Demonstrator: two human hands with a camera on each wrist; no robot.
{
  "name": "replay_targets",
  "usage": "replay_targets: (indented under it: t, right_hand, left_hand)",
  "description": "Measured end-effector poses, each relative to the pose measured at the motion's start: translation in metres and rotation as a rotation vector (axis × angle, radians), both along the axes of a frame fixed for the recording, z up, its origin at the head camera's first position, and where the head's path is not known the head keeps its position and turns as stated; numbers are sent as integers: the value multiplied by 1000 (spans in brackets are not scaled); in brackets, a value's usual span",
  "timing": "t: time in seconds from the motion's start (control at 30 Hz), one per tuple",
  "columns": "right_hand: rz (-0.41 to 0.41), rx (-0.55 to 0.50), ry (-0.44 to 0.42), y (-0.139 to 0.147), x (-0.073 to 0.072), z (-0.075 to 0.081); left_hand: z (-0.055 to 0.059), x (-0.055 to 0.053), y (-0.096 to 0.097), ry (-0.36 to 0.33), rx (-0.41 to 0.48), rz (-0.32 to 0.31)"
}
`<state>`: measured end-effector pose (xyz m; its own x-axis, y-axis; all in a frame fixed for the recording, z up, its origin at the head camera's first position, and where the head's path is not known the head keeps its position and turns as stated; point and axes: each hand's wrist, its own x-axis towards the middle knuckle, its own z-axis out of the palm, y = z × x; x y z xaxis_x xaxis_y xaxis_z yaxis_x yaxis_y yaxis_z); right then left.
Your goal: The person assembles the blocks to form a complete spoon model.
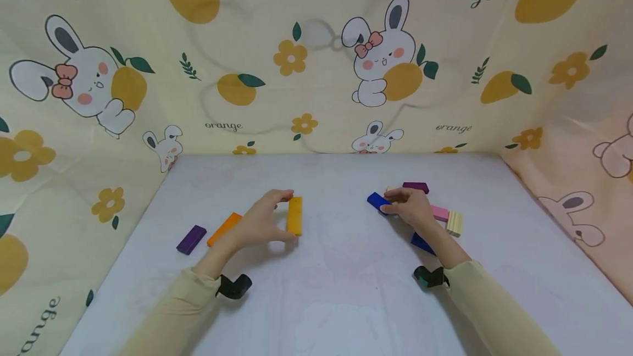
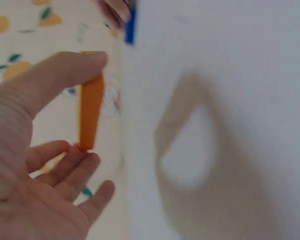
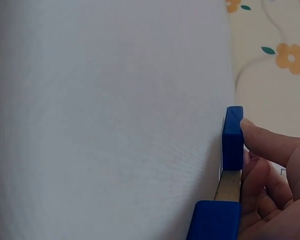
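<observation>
My left hand (image 1: 254,223) holds a yellow-orange block (image 1: 294,216) by its two ends, thumb at the near end and fingertips at the far one. In the left wrist view this block (image 2: 91,112) stands between thumb and fingers, with a shadow on the table beside it. My right hand (image 1: 414,209) pinches one end of a blue block (image 1: 377,202), which is low at the tabletop. The right wrist view shows the thumb against this blue block (image 3: 233,140) and the other fingers curled close by. Part of it is hidden by the fingers.
Around the right hand lie a second blue block (image 1: 422,243), a pink block (image 1: 439,213), a plain wood block (image 1: 454,223) and a dark magenta block (image 1: 416,187). An orange block (image 1: 224,228) and a purple block (image 1: 191,239) lie at the left. A printed cloth hangs behind the white table (image 1: 336,290).
</observation>
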<state>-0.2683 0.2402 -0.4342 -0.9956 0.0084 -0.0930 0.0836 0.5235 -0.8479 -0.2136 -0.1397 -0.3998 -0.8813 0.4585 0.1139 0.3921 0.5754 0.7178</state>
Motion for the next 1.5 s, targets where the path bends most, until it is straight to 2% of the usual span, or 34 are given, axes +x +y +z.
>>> replay_targets:
  t: [0.17,0.37,0.63,0.9,1.03,1.23,1.5]
  right_hand:
    - [10,3,10,1,0,0]
    - [17,-3,16,2,0,0]
    - [-2,-2,1,-1,0,-1]
    - [9,16,17,-1,0,-2]
    - [11,20,14,1,0,-2]
    - [1,-8,-3,5,-3,-1]
    - [-3,16,26,3,1,-5]
  left_hand:
    - [-7,17,32,-24,33,-12]
    - [-20,21,52,-55,51,-1]
    - [-30,22,57,-138,30,63]
    - [-39,19,58,-90,-15,91]
    - [-42,17,60,-91,-17,105]
    - [-44,12,64,-100,28,157]
    - [-44,15,67,-130,35,205]
